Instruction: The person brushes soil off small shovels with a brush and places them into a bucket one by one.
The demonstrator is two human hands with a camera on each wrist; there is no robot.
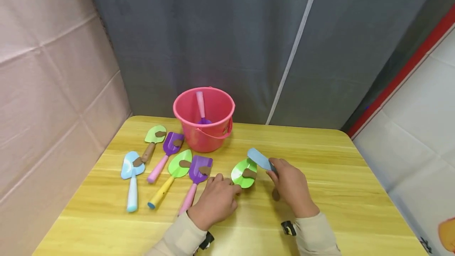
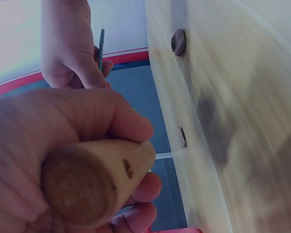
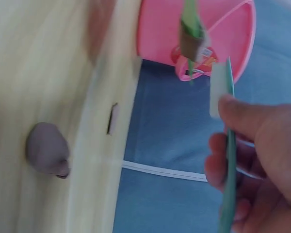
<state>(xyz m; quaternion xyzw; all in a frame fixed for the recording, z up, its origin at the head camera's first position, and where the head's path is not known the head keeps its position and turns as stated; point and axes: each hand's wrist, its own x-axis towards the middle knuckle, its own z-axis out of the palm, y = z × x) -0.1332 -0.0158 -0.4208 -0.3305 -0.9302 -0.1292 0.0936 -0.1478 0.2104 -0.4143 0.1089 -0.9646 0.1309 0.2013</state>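
Holding a green trowel (image 1: 238, 170) and a blue spatula (image 1: 260, 159) at converging angles above a yellow wooden table (image 1: 348, 177).

The left hand (image 1: 216, 200) has its fingers curled round the trowel's wooden handle (image 2: 128, 160), the blade pointing far and right; the right hand (image 1: 292, 187) grips the spatula, whose long axis runs from near right to far left. The brown clay-like patch (image 1: 250, 174) on the trowel's face lies left of the right fingertips and far right of the left ones, neither hand plainly nearer. From the head the spatula overlaps the blade's far right rim; the right wrist view shows a gap between them. A brown lump (image 3: 47, 148) lies on the table just left of the right hand. Five trowels (image 1: 175, 167) lie left; a pink bucket (image 1: 204, 139) stands far.
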